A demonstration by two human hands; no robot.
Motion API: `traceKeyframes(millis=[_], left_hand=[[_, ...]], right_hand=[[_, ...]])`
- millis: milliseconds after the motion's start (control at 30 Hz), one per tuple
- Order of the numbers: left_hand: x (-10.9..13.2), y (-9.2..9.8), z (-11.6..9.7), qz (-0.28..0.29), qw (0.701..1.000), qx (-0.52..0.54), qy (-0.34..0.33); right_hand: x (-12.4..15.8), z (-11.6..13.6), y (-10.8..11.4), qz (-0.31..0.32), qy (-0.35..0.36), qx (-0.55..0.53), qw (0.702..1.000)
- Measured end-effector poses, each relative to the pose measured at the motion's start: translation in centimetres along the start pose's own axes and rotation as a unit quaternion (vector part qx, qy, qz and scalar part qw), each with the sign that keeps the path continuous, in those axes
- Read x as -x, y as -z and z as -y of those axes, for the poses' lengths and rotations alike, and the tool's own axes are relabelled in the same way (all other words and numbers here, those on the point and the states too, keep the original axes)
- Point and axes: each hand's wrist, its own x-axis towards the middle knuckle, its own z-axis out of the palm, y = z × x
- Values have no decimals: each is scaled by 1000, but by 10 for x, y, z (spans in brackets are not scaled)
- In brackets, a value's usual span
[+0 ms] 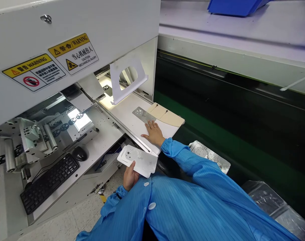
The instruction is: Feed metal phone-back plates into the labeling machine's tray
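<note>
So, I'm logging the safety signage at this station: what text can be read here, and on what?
"警告 WARNING", "当心机械伤人", "CAUTION MECHANICAL INJURY": upper label on the housing.
"警告 WARNING": lower label, same housing; its small print is too blurred to read.
On the keyboard: key legends too small to read.
On the cover in the left hand: no text seen.

Left hand [130, 176] grips white panel [138, 160]; right hand [154, 133] flat on feed tray [127, 115], fingertips at grey panel [143, 115].
</note>
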Motion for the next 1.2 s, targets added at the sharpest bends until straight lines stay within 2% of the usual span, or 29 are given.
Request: traceKeyframes(millis=[200, 300, 400, 533, 667, 733, 833, 933, 1067, 1200], left_hand=[[-1, 2, 0, 21, 1000, -9, -8], [0, 3, 0, 23, 1000, -10, -14], [1, 0, -2, 39, 999, -9, -16], [6, -10, -3, 50, 999, -3, -18], [10, -20, 2, 55, 998, -6, -5], [11, -24, 7, 69, 998, -15, -3], [12, -30, 16, 95, 995, -32, 4], [13, -34, 25, 121, 992, -40, 19], [17, -38, 36, 145, 988, -41, 32], [23, -43, 46, 177, 983, -40, 34]], right_hand=[[1, 2, 1, -6, 6, -22, 1000], [11, 7, 7, -40, 22, -59, 997], [37, 15, 17, -74, 61, -139, 986], [88, 23, 25, -49, 92, -251, 962], [133, 19, 22, -40, 16, -281, 959], [148, 13, 19, -43, -31, -308, 950], [163, 1, 14, -61, -60, -338, 937], [174, -7, 12, -81, -63, -332, 938], [189, -10, 12, -130, -32, -255, 958], [202, -10, 13, -110, 18, -193, 975]])
